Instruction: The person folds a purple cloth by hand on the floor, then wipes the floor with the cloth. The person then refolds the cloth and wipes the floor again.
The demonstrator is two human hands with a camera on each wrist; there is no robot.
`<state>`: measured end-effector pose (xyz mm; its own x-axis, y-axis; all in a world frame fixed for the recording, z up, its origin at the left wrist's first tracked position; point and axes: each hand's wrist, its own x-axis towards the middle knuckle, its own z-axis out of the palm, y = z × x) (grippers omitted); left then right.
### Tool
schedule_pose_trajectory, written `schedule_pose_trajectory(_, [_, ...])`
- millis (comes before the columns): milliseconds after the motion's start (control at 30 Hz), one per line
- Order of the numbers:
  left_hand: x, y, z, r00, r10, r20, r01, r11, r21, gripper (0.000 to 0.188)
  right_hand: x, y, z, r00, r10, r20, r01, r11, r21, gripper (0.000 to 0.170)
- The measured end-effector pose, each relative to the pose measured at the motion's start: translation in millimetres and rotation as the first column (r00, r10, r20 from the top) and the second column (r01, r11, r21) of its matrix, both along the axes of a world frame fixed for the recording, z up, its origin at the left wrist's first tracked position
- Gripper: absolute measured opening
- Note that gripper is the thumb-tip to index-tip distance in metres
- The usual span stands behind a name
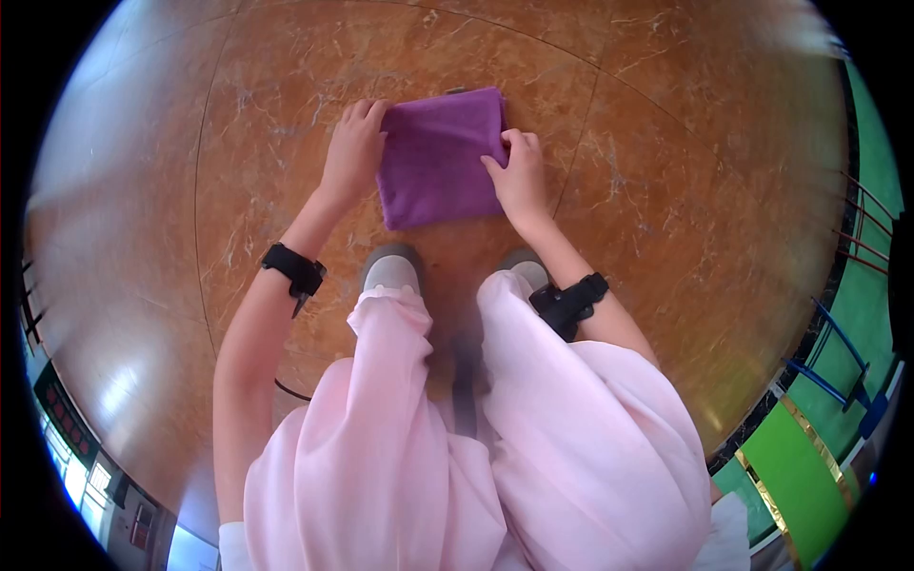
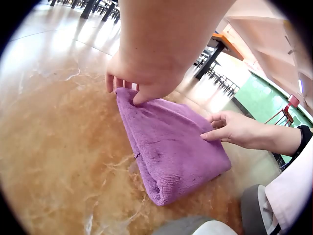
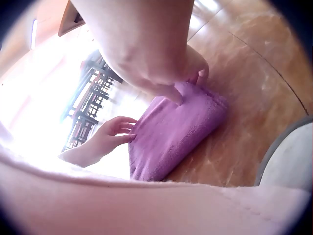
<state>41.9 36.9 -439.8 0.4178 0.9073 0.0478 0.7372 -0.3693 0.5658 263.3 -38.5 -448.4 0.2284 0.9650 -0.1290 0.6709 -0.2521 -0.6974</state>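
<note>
A purple towel [image 1: 443, 162], folded into a thick square, lies on the floor in front of the feet. At its far left corner my left hand [image 1: 356, 147] pinches the edge, thumb on top and fingertips over the outer side. My right hand [image 1: 522, 181] pinches the right edge, its thumb lying on the cloth and its fingers at the side. In the left wrist view the towel [image 2: 178, 147] shows its stacked layers along the near left side. The right wrist view shows the towel [image 3: 171, 132] between both hands.
Brown marbled floor tiles [image 1: 286, 57] surround the towel. Two grey shoes [image 1: 392, 269] stand just behind it, below pink trousers [image 1: 381, 428]. A small dark thing [image 1: 457, 90] peeks out at the towel's far edge. Blue metal legs [image 1: 838, 352] stand far right on green flooring.
</note>
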Motion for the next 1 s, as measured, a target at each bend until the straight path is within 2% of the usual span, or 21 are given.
schedule_pose_trajectory(67, [2.7, 3.0, 1.9, 0.998, 0.017, -0.067, -0.019, 0.999, -0.035, 0.037, -5.3, 0.1, 4.6, 0.999, 0.004, 0.035, -0.005, 1.0, 0.027, 0.033])
schedule_pose_trajectory(200, [2.0, 3.0, -3.9, 0.997, -0.003, -0.075, 0.001, 1.0, -0.028, 0.037, -4.2, 7.0, -5.7, 1.0, -0.006, 0.009, 0.005, 0.997, 0.071, 0.032])
schedule_pose_trajectory(267, [2.5, 0.6, -4.0, 0.998, 0.006, -0.061, -0.006, 1.0, 0.001, 0.04, 0.4, 14.0, -8.4, 0.975, 0.005, -0.222, 0.004, 0.999, 0.04, 0.031])
schedule_pose_trajectory(300, [2.9, 0.7, -3.3, 0.998, 0.005, -0.062, -0.005, 1.0, 0.0, 0.04, 3.7, 19.1, -12.9, 0.975, 0.004, -0.223, 0.004, 0.999, 0.039, 0.031])
schedule_pose_trajectory(367, [3.0, 1.7, -1.8, 0.997, 0.0, -0.075, 0.0, 1.0, -0.008, 0.039, 9.0, 28.5, -21.7, 0.932, -0.076, -0.355, 0.097, 0.995, 0.04, 0.032])
schedule_pose_trajectory(400, [2.6, 2.2, -1.6, 0.997, 0.0, -0.075, -0.001, 1.0, -0.008, 0.039, 9.5, 32.6, -18.0, 0.876, -0.121, -0.468, 0.15, 0.988, 0.026, 0.029])
schedule_pose_trajectory(433, [2.5, 3.1, -1.5, 0.997, 0.0, -0.08, -0.001, 1.0, -0.015, 0.038, 11.3, 36.6, -20.9, 0.876, -0.121, -0.468, 0.15, 0.988, 0.026, 0.029])
schedule_pose_trajectory(500, [2.6, 4.5, -1.0, 0.996, 0.001, -0.084, -0.003, 1.0, -0.022, 0.038, 14.5, 46.5, -20.1, 0.811, -0.094, -0.577, 0.147, 0.988, 0.047, 0.025])
schedule_pose_trajectory(567, [1.6, 4.5, -0.6, 0.998, 0.006, -0.064, -0.008, 1.0, -0.018, 0.034, 16.8, 51.6, -15.5, 0.836, -0.073, -0.544, 0.149, 0.984, 0.096, 0.023])
schedule_pose_trajectory(633, [1.5, 5.6, -0.9, 0.998, 0.009, -0.059, -0.011, 1.0, -0.023, 0.033, 17.2, 53.8, -15.4, 0.878, -0.139, -0.458, 0.226, 0.964, 0.14, 0.022])
schedule_pose_trajectory(700, [3.0, 7.2, -1.0, 0.998, 0.015, -0.053, -0.016, 1.0, -0.022, 0.032, 20.7, 55.6, -17.4, 0.902, -0.161, -0.4, 0.226, 0.967, 0.119, 0.023])
schedule_pose_trajectory(767, [4.1, 8.7, -1.1, 0.997, 0.031, -0.075, -0.035, 0.998, -0.044, 0.031, 25.7, 57.9, -22.8, 0.932, -0.199, -0.302, 0.204, 0.979, -0.015, 0.025])
schedule_pose_trajectory(800, [4.1, 9.5, -1.4, 0.997, 0.034, -0.076, -0.037, 0.998, -0.046, 0.031, 28.6, 60.4, -22.5, 0.933, -0.197, -0.302, 0.202, 0.979, -0.016, 0.025])
schedule_pose_trajectory(900, [5.1, 13.9, -3.0, 0.997, 0.083, 0.006, -0.082, 0.988, -0.132, 0.028, 35.3, 71.7, -19.6, 0.966, -0.112, -0.234, 0.121, 0.992, 0.027, 0.028])
schedule_pose_trajectory(967, [4.6, 21.2, -4.0, 0.993, 0.112, 0.048, -0.101, 0.976, -0.193, 0.023, 35.6, 82.3, -14.1, 0.991, -0.024, -0.129, 0.011, 0.995, -0.102, 0.028])
schedule_pose_trajectory(1000, [4.8, 21.8, -1.1, 0.993, 0.111, 0.048, -0.1, 0.976, -0.193, 0.023, 34.2, 85.0, -15.5, 0.991, -0.025, -0.129, 0.012, 0.995, -0.102, 0.028])
